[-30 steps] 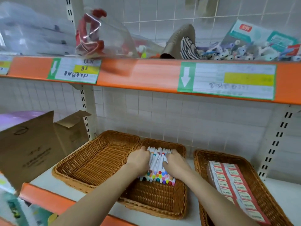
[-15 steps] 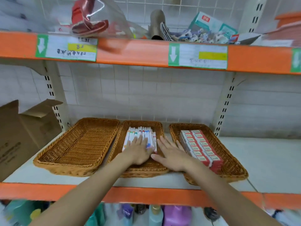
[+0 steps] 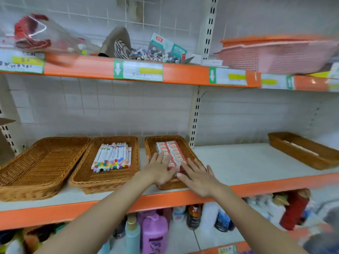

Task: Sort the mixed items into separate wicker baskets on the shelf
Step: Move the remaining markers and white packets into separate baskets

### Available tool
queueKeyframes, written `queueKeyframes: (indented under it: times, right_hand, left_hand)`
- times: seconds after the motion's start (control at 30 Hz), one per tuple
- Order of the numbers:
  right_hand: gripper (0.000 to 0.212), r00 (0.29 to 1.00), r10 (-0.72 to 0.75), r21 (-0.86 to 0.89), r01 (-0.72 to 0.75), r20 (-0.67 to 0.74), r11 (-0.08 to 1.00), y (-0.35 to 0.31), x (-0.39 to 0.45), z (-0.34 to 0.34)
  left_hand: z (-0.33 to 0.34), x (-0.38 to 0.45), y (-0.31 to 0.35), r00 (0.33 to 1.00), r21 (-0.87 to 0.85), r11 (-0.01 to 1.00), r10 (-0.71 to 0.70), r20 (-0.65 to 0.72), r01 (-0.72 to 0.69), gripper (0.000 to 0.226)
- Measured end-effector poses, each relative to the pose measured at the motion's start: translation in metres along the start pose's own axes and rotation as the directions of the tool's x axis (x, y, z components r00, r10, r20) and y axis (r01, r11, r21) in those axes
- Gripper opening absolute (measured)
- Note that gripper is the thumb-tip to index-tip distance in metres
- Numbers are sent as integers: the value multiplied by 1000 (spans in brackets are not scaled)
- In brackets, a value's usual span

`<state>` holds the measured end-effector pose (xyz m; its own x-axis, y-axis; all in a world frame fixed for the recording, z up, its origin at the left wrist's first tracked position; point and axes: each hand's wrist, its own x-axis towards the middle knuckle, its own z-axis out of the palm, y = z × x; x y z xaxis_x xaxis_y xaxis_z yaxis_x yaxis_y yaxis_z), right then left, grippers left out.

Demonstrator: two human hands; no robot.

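Head view of a shelf bay with three wicker baskets side by side on the middle shelf (image 3: pixel 238 162). The right basket (image 3: pixel 185 143) holds two rows of red-and-white boxes (image 3: pixel 174 150) whose long axis runs from the shelf front toward the back wall, slanting slightly left as it recedes. The left hand (image 3: pixel 158 168) lies flat on the near left part of the rows, fingers straight and spread, gripping nothing; the right hand (image 3: pixel 199 177) lies flat at the near right corner of the rows, fingers likewise extended and spread, thumb tip close to the left hand. Both hands thus sit at the near end of the box rows, one on each flank, with the rest of the rows stretching away ahead of the fingertips; neither hand is clearly nearer than the other. The likely step is squaring the rows, which would call for a push or squeeze along or across that front-to-back axis. The middle basket (image 3: pixel 108 178) holds white markers (image 3: pixel 111 157) with coloured caps toward the viewer, lying on the same front-to-back axis. The left basket (image 3: pixel 23 187) shows no contents. A fourth, narrower basket (image 3: pixel 300 154) stands well apart to the right
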<state>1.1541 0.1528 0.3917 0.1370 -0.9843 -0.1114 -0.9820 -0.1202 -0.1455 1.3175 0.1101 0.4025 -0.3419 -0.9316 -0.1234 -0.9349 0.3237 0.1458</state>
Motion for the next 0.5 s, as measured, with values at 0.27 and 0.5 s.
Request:
queueKeyframes:
  times: [0.27,0.5]
  right_hand:
    - [67,997,69,-23,-68,46,997,115,-68,-4]
    - [66,993,114,-8,-113,44,994,193,-102,-3]
  left_hand:
    - [29,4,129,996,53,995,86,9,-86,67]
    - [49,13,213,993,58,992,104,59,-107,68]
